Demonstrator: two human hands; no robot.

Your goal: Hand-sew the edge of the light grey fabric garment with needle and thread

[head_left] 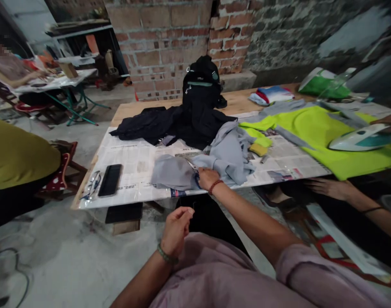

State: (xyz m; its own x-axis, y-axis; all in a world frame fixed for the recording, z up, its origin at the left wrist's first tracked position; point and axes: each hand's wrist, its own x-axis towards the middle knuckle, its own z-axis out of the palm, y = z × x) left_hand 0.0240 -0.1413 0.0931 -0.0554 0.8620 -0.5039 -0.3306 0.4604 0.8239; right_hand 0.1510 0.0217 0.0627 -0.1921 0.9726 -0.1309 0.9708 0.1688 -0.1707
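My right hand (208, 178), with a red bead bracelet at its wrist, is closed on the handles of a pair of scissors (192, 165) at the table's near edge. The blades point up and left over a grey cloth (171, 172), which is spread on newspaper and bunched up farther right. In front of my body, below the table edge, my left hand (177, 229) is pinched shut; whatever sits between its fingertips is too small to make out. Beyond the grey cloth lies a black garment (169, 122).
A phone (110, 179) and eyeglasses (93, 185) lie at the table's left. A yellow block (258, 149) sits right of centre, and a black backpack (201, 81) stands behind. At right, a co-worker's hand (389, 123) holds an iron (359, 137) on a neon-yellow garment (311, 128).
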